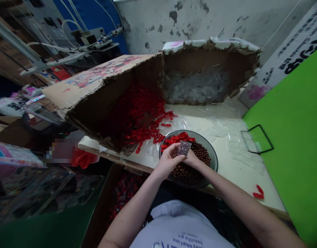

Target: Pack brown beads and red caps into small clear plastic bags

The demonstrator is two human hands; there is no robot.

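I see the left hand (171, 156), thumb and fingers clamped on a clear bead-filled box (184, 148) above the bowl (212, 151) of brown beads (202, 153). The right hand (192, 159) reaches in close behind, fingers hidden; I can't tell whether they grip. Both forearms (145, 193) slant inward.

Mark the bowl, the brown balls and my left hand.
Bowl (214, 156), head view: inner wall, right side.
Brown balls (203, 152), head view: heap's right part.
Left hand (170, 157), head view: middle of the hand.

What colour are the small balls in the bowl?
The small balls are dark brown; see the head view.
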